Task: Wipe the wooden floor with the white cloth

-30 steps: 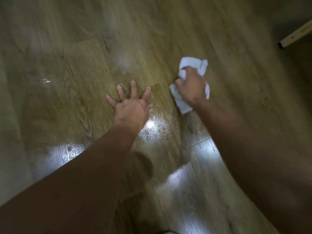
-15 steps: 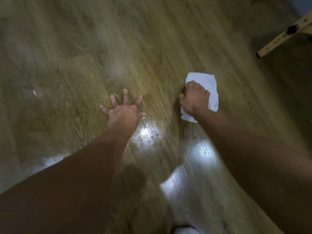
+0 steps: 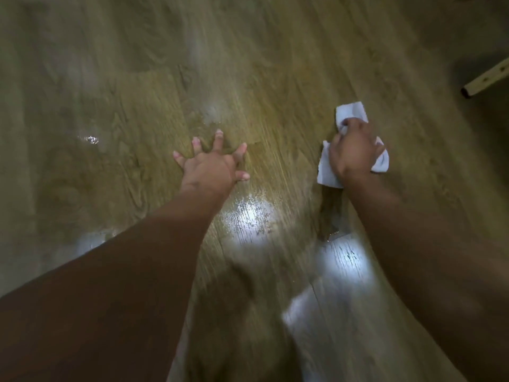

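The right hand (image 3: 354, 151) clutched the white cloth (image 3: 351, 113) on the wooden floor (image 3: 137, 106), three o'clock from the flat, splayed left hand (image 3: 210, 168) — which might skid on the wet-looking patch (image 3: 248, 216).

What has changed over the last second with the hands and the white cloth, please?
The right hand, still gripping the white cloth, slid it rightward over the wooden floor, away from the left hand and nearer the pale wooden leg. Nothing was taken up or let go. The left hand stays flat on the floor, fingers spread.
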The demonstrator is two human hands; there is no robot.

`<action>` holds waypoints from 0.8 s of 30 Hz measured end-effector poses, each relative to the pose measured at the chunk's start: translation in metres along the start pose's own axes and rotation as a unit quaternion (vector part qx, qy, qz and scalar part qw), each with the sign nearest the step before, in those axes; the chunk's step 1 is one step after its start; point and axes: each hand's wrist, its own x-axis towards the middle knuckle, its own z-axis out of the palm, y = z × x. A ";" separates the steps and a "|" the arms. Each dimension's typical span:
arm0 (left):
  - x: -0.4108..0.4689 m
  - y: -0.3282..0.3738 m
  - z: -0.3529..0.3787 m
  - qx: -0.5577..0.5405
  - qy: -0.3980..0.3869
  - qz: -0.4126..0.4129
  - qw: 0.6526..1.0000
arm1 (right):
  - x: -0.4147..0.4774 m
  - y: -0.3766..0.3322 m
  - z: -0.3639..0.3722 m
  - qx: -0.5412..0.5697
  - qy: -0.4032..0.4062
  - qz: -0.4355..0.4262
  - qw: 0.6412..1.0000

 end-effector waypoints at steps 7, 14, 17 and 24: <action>0.000 -0.004 0.012 -0.031 0.068 -0.010 0.997 | -0.064 0.049 -0.009 0.072 -0.028 -0.322 0.943; -0.011 0.014 0.022 -0.070 0.128 -0.034 0.989 | 0.010 0.029 -0.004 0.038 -0.014 -0.178 0.983; -0.022 0.034 0.029 -0.056 0.147 0.027 0.987 | -0.026 0.013 -0.005 0.034 -0.043 -0.271 0.961; -0.019 0.053 0.025 -0.112 0.078 0.007 0.991 | -0.034 0.108 -0.019 0.099 -0.012 -0.212 0.972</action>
